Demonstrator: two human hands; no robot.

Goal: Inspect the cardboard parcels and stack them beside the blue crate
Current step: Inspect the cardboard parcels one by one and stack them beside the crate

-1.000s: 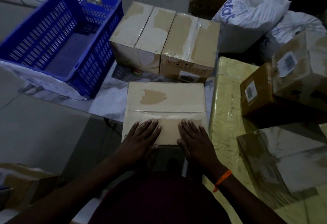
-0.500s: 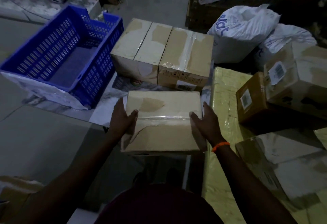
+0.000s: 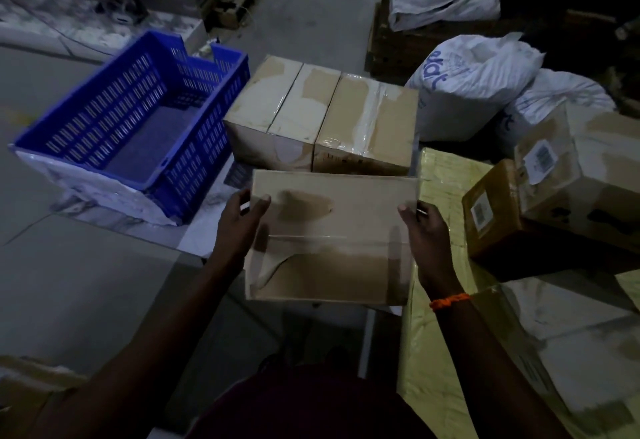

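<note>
Parcel (image 3: 332, 234) raised since earlier; left hand (image 3: 239, 224), right hand (image 3: 427, 234) grip its sides, fingertips mostly hidden behind; dim.

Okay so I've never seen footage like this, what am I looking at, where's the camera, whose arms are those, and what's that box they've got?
There is no machine here. A person wears a wide-angle camera on the head, looking forward and down, so the two arms reaching in from below are their own. The left hand and right hand grip opposite ends of one taped cardboard parcel, thumbs on top. Ahead, two more parcels sit side by side right beside the blue crate. To the right are white sacks, boxes with barcode labels and a yellow-wrapped bundle. The light is dim, so the labels cannot be read.
</note>
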